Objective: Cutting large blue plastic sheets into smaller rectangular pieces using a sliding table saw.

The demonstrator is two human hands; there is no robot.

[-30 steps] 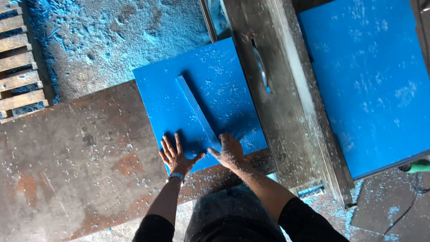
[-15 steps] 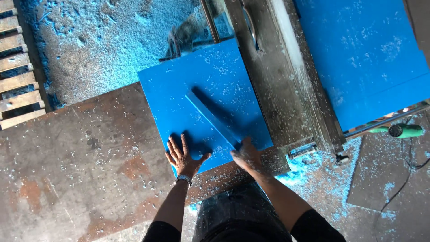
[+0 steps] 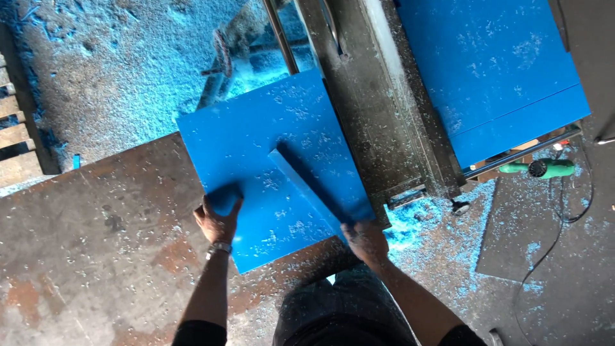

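Note:
A square blue sheet (image 3: 256, 147) lies on a rusty metal table (image 3: 90, 243), its far edge against the saw bench (image 3: 378, 109). A narrow blue strip (image 3: 307, 189) lies diagonally on top of the sheet. My left hand (image 3: 218, 221) grips the sheet's left near edge, fingers curled over it. At the near right corner my right hand (image 3: 366, 240) holds the near end of the strip and the sheet's edge. Blue dust speckles the sheet.
A second, larger blue panel (image 3: 493, 70) lies on the far side of the saw bench. A green power tool (image 3: 544, 168) with a cable lies on the floor at right. Blue shavings cover the floor (image 3: 109, 70). A wooden pallet (image 3: 16, 138) is at the left edge.
My left hand has slid left from the sheet's near middle to its left edge and curled over it. The right hand stays at the near right corner. The view has shifted.

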